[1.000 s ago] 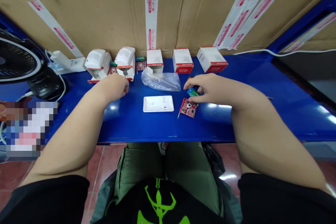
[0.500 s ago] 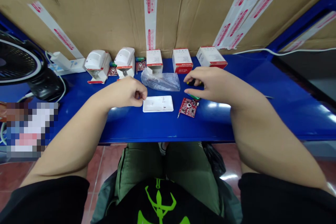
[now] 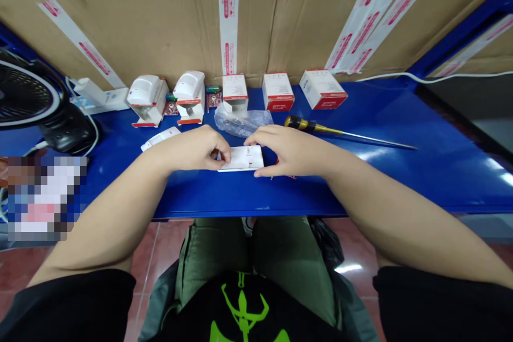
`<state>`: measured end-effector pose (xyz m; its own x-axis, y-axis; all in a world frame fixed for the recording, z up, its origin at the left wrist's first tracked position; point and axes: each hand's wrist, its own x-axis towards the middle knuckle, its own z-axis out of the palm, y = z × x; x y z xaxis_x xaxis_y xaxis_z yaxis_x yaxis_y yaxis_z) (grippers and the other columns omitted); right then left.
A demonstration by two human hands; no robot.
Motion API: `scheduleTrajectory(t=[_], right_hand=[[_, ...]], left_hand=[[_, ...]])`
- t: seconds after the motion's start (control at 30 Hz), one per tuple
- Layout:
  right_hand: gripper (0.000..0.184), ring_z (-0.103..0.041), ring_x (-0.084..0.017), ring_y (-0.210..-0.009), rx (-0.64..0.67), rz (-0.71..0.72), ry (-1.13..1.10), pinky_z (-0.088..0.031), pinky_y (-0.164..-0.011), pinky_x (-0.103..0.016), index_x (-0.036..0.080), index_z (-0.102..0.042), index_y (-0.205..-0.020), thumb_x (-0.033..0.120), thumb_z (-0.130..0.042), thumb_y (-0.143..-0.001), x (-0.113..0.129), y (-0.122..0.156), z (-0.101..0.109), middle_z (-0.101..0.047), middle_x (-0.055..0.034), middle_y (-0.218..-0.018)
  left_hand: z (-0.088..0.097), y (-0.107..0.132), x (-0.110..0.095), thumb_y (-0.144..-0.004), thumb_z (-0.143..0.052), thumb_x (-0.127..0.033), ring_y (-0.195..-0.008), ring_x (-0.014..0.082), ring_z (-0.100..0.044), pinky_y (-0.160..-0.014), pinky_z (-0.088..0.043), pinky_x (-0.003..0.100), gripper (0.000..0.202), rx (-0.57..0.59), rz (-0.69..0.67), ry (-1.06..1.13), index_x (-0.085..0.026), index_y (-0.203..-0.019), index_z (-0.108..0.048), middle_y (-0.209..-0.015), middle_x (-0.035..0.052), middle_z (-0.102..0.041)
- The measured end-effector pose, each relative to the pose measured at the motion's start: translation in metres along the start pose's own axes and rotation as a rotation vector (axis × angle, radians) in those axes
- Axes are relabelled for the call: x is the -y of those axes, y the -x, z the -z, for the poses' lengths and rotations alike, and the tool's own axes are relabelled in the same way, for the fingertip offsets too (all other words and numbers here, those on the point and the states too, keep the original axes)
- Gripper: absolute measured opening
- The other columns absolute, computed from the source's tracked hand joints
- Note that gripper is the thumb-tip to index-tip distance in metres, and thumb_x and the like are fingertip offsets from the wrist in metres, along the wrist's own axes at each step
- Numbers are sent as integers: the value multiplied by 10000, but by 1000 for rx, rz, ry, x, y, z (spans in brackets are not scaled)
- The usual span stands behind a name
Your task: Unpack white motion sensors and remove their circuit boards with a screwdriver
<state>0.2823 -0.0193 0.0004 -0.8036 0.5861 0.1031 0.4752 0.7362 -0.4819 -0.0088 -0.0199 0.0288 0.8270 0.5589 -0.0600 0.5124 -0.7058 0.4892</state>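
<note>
Left hand and right hand at the two ends of a white case

The white case sits near the middle of the blue tabletop, a bit back from the front edge. It is a long, flat shape. Its long way runs from left to right, almost in line with the front edge. One short end points to the left hand and the other to the right hand.

The left hand is curled, with its thumb and finger at the case's left end. I cannot tell if they pinch it tight. The right hand is spread wide, thumb well apart from the fingers, around the right end. It does not seem to grip anything.

The left fingers hide the case's left end. Small bits of a red board peek out by the right hand, but most of it is covered. A white cover lies behind the left wrist, partly hidden. Just behind the case is a crinkly clear bag. A screwdriver lies behind the right hand, its tip toward the right edge of the tabletop.
</note>
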Motion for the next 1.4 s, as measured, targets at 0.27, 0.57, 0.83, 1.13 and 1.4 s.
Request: scheduleTrajectory(t=[0.27,0.57,0.83,1.13,1.4], right_hand=[[532,-750,-357,-1267,-36,-16,9,-608,-1113,-485,206,-761,-1397,390,-870,-910,1,3,2,-795,-148,-1366],[544,-723,-373,-1309,-82,-32,-14,-611,-1115,-509,222,-751,-1437,383,-822,-923,6,5,9,-779,-149,-1422],[526,-747,-332,-1226,-29,-49,-55,-608,-1104,-480,212,-767,-1371,428,-883,-906,-2,4,7,-797,-141,-1372],[618,-812,-301,-1143,-35,-122,-168,-657,-1058,-456,187,-762,-1412,396,-918,-852,0,1,4,-803,-153,-1397],[776,-838,-356,-1209,-49,-188,-271,-673,-1101,-538,150,-637,-1546,374,-894,-848,6,-2,-4,-824,-211,-1404]], left_hand=[[17,8,-5,-906,-655,-202,-717,161,-729,-780,-564,301,245,-94,126,-37,-228,-986,-885,-862,12,-851],[68,61,16,-772,-911,-377,-810,244,-704,-725,-485,340,398,9,844,-490,-174,-1107,-840,-1017,90,-854],[63,56,37,-737,-895,-285,-863,254,-728,-735,-517,306,393,150,831,-452,-152,-1104,-845,-1045,90,-877],[73,65,-1,-734,-765,-452,-1016,237,-715,-813,-601,310,711,8,553,-28,-146,-1372,-706,-1319,145,-791],[26,16,-4,-781,-733,-460,-1055,264,-788,-921,-620,346,606,-84,234,1,-205,-1331,-734,-1198,96,-837]])
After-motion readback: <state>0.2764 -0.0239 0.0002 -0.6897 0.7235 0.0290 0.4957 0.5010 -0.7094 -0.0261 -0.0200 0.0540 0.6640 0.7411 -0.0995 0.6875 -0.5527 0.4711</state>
